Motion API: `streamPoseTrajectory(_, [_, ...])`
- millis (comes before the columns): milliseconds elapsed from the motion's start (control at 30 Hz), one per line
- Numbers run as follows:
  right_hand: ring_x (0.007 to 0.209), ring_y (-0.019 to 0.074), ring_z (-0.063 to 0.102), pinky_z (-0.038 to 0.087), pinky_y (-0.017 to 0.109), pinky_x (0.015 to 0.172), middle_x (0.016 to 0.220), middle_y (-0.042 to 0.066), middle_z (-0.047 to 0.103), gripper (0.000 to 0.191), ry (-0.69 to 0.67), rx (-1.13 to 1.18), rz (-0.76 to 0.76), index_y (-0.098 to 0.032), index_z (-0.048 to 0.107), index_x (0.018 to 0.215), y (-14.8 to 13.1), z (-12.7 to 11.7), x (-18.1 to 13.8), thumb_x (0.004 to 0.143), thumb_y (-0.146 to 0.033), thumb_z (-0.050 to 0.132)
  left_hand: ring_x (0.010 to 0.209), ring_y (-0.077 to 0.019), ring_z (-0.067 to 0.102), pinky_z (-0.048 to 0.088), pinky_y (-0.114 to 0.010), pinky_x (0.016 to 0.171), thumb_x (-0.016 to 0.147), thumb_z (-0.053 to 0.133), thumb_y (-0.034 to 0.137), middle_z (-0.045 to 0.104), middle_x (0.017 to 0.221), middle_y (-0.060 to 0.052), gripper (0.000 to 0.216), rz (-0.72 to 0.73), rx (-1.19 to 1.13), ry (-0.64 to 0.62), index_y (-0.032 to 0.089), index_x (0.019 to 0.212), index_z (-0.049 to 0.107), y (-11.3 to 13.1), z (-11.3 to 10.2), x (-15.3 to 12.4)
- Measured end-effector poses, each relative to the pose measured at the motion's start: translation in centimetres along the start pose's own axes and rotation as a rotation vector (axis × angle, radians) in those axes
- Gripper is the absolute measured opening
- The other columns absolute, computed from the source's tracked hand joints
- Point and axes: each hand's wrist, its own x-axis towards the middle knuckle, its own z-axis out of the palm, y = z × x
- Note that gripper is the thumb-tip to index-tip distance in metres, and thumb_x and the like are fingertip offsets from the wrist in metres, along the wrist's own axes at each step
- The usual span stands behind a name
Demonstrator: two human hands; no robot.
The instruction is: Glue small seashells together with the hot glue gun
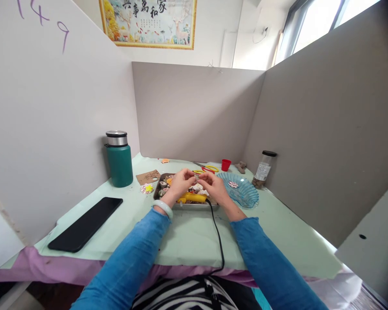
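Note:
Both my hands meet above a metal tray (158, 189) that holds several small shells and beads. My left hand (181, 183) and my right hand (213, 184) have their fingertips pinched together on a tiny piece between them; it is too small to name. A yellow glue gun (194, 198) lies across the tray's front under my hands, and its black cord (218, 237) runs toward me over the table edge. A pale bangle (163, 208) sits on my left wrist.
A green flask (119, 159) stands at the left and a black phone (86, 224) lies near the front left. A blue shell-shaped glass dish (245, 191), red cup (226, 165), scissors (208, 168) and a jar (264, 168) are at the right. Grey partitions wall in the table.

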Motion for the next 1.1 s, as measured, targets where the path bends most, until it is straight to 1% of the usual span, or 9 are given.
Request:
streamPoseTrajectory(67, [0.063,0.0157,0.058,0.046,0.028,0.057,0.079,0.003,0.065,0.025,-0.012,-0.006,-0.01,-0.02,0.06,0.091,0.2,0.0,0.0,0.077,-0.041,0.061,0.061,-0.0113,0.057,0.045,-0.024,0.058,0.068,0.066,0.022,0.062,0.069,-0.001,0.016,0.012,0.045,0.011,0.014,0.08,0.058,-0.1,0.1,0.0])
streamPoseTrajectory(133, [0.063,0.0158,0.058,0.046,0.028,0.057,0.077,0.003,0.065,0.025,-0.015,-0.006,-0.009,-0.021,0.06,0.092,0.3,0.0,0.1,0.078,-0.041,0.06,0.065,-0.0122,0.058,0.046,-0.025,0.061,0.071,0.065,0.024,0.064,0.075,-0.004,0.017,-0.006,0.034,-0.021,0.013,0.083,0.061,0.0,0.1,0.0])
streamPoseTrajectory(233, [0.061,0.0153,0.057,0.046,0.028,0.056,0.074,0.002,0.065,0.023,-0.001,0.022,0.012,-0.02,0.059,0.091,0.0,0.0,0.1,0.078,-0.04,0.06,0.076,-0.0153,0.061,0.048,-0.027,0.068,0.073,0.064,0.027,0.067,0.091,-0.009,0.026,-0.043,-0.022,-0.088,0.012,0.094,0.064,0.3,0.0,-0.1])
streamPoseTrajectory(333, [0.06,0.0154,0.057,0.046,0.027,0.054,0.072,0.002,0.063,0.023,0.027,0.071,0.049,-0.02,0.059,0.088,-0.4,-0.1,0.2,0.077,-0.039,0.061,0.086,-0.0185,0.062,0.048,-0.029,0.075,0.07,0.069,0.027,0.067,0.101,-0.011,0.036,-0.063,-0.076,-0.109,0.012,0.102,0.064,0.5,-0.1,-0.2])
streamPoseTrajectory(400, [0.059,0.0152,0.056,0.045,0.027,0.054,0.069,0.001,0.062,0.022,0.045,0.069,0.059,-0.02,0.059,0.085,-0.5,-0.1,0.2,0.076,-0.039,0.061,0.088,-0.019,0.062,0.048,-0.029,0.076,0.068,0.071,0.027,0.067,0.101,-0.011,0.04,-0.069,-0.085,-0.115,0.012,0.105,0.063,0.5,-0.2,-0.2])
streamPoseTrajectory(533, [0.057,0.0142,0.054,0.044,0.027,0.055,0.067,0.0,0.059,0.019,0.061,0.049,0.015,-0.02,0.057,0.08,-0.4,-0.1,0.2,0.076,-0.038,0.061,0.086,-0.0178,0.061,0.048,-0.029,0.074,0.068,0.071,0.027,0.066,0.099,-0.01,0.041,-0.064,-0.063,-0.089,0.012,0.105,0.062,0.0,-0.2,0.0])
streamPoseTrajectory(667, [0.053,0.0133,0.051,0.041,0.026,0.053,0.061,-0.002,0.056,0.016,0.047,0.024,0.012,-0.02,0.056,0.076,-0.3,-0.2,0.1,0.078,-0.036,0.057,0.079,-0.0155,0.06,0.047,-0.027,0.07,0.067,0.072,0.025,0.066,0.097,-0.01,0.038,-0.045,-0.048,-0.085,0.012,0.101,0.063,-0.5,-0.3,0.2])
streamPoseTrajectory(833, [0.052,0.0126,0.051,0.04,0.026,0.053,0.063,-0.001,0.058,0.016,0.05,0.013,0.015,-0.02,0.055,0.075,-0.4,-0.2,0.1,0.078,-0.035,0.056,0.071,-0.0144,0.059,0.046,-0.026,0.066,0.069,0.07,0.03,0.067,0.088,-0.009,0.038,-0.044,0.002,-0.108,0.011,0.101,0.065,-0.2,-0.4,0.1])
streamPoseTrajectory(1100, [0.054,0.0129,0.05,0.038,0.025,0.054,0.06,-0.003,0.054,0.014,0.052,-0.06,-0.015,-0.02,0.054,0.075,-0.6,-0.2,0.0,0.079,-0.033,0.054,0.074,-0.0159,0.06,0.047,-0.026,0.066,0.073,0.064,0.028,0.069,0.089,-0.009,0.038,0.018,0.142,-0.118,0.012,0.107,0.066,-0.3,-0.4,0.2])
